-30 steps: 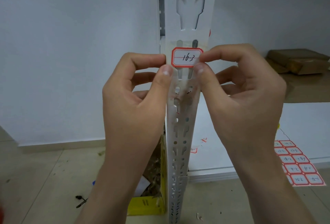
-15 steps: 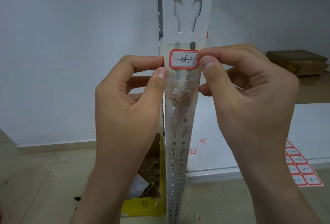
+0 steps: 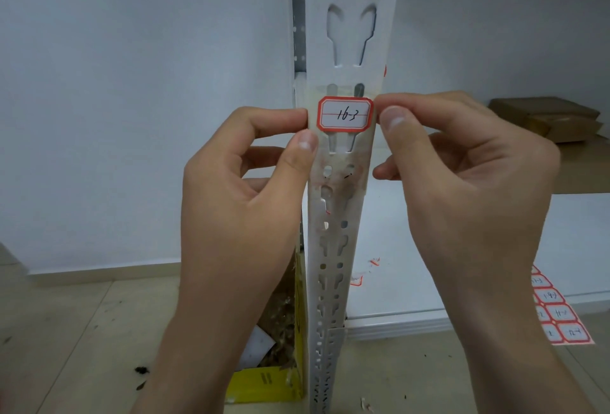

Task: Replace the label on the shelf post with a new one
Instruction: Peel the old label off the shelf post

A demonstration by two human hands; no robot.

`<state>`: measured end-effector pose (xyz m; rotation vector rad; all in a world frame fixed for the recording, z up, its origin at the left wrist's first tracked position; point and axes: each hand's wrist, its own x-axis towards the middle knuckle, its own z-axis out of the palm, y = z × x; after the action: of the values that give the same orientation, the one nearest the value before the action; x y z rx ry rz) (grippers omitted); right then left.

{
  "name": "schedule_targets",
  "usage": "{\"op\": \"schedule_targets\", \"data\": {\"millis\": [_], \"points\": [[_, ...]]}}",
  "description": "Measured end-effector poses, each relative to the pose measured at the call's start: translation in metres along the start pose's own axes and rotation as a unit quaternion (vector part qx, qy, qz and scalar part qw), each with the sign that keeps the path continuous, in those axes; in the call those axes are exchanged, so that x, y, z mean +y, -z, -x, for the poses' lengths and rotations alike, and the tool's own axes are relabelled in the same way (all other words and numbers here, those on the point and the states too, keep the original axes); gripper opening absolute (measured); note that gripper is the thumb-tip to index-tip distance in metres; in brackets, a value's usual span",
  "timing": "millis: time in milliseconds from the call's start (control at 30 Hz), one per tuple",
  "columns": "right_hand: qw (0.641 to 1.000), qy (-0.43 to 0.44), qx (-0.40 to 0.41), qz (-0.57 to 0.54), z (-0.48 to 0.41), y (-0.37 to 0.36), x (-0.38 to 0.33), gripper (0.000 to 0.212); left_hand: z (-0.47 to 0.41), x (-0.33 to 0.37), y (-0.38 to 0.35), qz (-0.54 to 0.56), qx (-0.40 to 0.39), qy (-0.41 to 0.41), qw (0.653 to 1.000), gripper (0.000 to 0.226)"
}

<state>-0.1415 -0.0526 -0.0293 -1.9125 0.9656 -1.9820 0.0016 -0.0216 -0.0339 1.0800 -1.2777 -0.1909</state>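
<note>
A white label [image 3: 345, 114] with a red border and "16-3" handwritten on it lies flat on the front of the white perforated shelf post [image 3: 333, 248]. A translucent strip of tape [image 3: 358, 179] seems to cover the post around it. My left hand [image 3: 244, 202] pinches thumb and forefinger at the label's left edge, against the post's side. Opposite it, my right hand [image 3: 462, 182] pinches at the right edge. Whether the fingertips grip the label itself or the tape beside it I cannot tell.
A sheet of red-bordered labels [image 3: 561, 314] lies at the right on the white shelf board [image 3: 412, 265], with small torn scraps [image 3: 374, 262] near the post. A yellow box of debris [image 3: 274, 377] stands on the floor left of the post. Brown cardboard boxes [image 3: 548, 116] sit at the far right.
The label has gone from slightly tilted to level and flat on the post. My right thumb has moved up from under the label to its right edge.
</note>
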Motion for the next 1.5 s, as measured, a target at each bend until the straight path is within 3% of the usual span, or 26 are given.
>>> {"op": "schedule_targets", "data": {"millis": [333, 533, 833, 1267, 1500], "points": [[0.999, -0.019, -0.027, -0.035, 0.001, -0.001, 0.004, 0.011, 0.001, 0.001, -0.001, -0.002, 0.003, -0.004, 1.0, 0.02], [1.0, 0.011, -0.012, -0.016, 0.004, 0.004, 0.006, 0.016, 0.005, 0.003, -0.003, -0.069, 0.016, -0.042, 0.997, 0.011], [1.0, 0.023, -0.008, -0.011, 0.008, 0.0, 0.008, 0.017, 0.001, 0.006, -0.006, -0.007, 0.026, -0.002, 1.0, 0.018], [1.0, 0.011, -0.014, 0.017, 0.003, -0.001, 0.005, 0.013, -0.002, 0.006, -0.011, 0.0, 0.061, -0.019, 0.998, 0.018], [0.998, -0.051, -0.043, -0.022, 0.001, 0.0, -0.001, 0.016, 0.001, 0.007, -0.009, 0.014, 0.058, -0.008, 0.998, 0.019]]}}
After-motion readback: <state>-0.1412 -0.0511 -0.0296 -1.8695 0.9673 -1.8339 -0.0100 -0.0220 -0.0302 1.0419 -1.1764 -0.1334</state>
